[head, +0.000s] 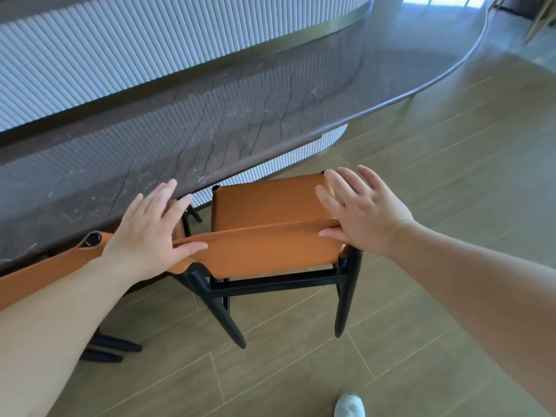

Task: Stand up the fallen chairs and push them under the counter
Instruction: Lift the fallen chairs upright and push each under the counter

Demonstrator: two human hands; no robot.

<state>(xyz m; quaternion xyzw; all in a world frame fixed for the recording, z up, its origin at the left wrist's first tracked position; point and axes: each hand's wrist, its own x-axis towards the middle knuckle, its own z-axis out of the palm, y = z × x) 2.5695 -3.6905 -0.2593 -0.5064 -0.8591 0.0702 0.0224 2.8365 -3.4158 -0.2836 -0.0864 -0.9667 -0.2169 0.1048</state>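
Left hand (pixel 150 227) flat on the top edge of the orange backrest, fingers spread and straight, thumb laid along the leather, gripping nothing. Right hand (pixel 361 212) the same at the other end, palm down, fingers fanned, arm stretched forward. One chair (pixel 270 230) upright on four black legs, seat partly under the counter (pixel 228 115). A second chair (pixel 60 266) at the left, mostly hidden behind the left forearm. One white shoe (pixel 349 406) below.
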